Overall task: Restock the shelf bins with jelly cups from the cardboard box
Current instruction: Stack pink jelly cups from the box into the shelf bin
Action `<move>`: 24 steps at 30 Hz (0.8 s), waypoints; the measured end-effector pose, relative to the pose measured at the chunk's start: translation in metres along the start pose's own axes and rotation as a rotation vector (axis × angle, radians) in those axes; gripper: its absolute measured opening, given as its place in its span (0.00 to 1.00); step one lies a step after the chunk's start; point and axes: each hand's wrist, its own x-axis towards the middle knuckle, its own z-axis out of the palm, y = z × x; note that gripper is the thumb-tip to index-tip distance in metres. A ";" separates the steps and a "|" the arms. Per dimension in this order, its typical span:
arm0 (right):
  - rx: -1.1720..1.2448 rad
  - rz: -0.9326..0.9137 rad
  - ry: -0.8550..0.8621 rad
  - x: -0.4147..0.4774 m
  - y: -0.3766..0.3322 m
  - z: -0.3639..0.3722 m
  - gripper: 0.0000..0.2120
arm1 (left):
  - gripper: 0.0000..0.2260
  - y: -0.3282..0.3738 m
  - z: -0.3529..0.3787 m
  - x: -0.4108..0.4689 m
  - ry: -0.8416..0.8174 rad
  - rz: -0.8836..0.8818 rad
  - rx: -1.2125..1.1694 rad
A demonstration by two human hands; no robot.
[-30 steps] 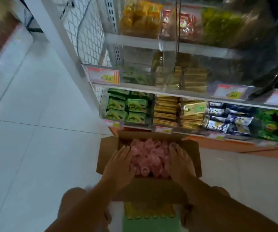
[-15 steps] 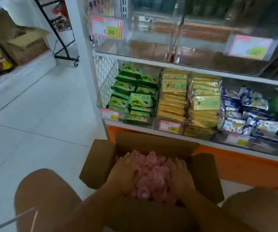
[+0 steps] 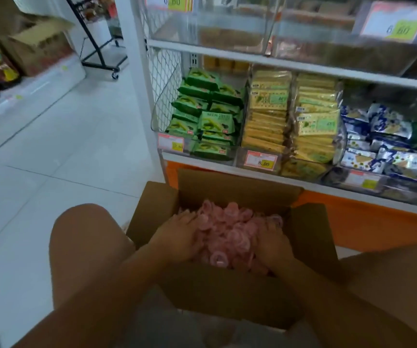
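An open cardboard box [image 3: 310, 237] stands on the floor between my knees, filled with pink jelly cups [image 3: 227, 229]. My left hand [image 3: 177, 238] presses against the left side of a heap of cups, its fingers reaching forward along it. On the other side of the same heap lies my right hand [image 3: 271, 247], so the pile is squeezed between both palms. Clear shelf bins [image 3: 227, 33] sit on the upper shelf above; what they contain is blurred.
The lower shelf directly behind the box holds green packs [image 3: 202, 116], yellow wafer packs [image 3: 290, 116] and blue packs [image 3: 378, 141]. My knees [image 3: 84, 247] flank the box. A black wheeled rack [image 3: 97, 46] and another carton [image 3: 39, 43] stand far left across white floor tiles.
My hands went from lying flat on top of the cups to pressing a heap together from both sides. The view dropped lower and nearer to the box.
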 end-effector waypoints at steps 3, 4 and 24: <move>0.022 0.034 -0.028 0.018 0.000 0.017 0.33 | 0.30 0.001 0.015 0.026 -0.057 -0.023 -0.030; 0.026 0.037 -0.039 0.023 0.001 0.024 0.34 | 0.31 0.004 0.021 0.034 -0.069 -0.011 -0.046; -0.106 -0.197 -0.308 0.096 -0.002 0.099 0.51 | 0.33 -0.022 0.125 0.109 -0.372 -0.001 0.030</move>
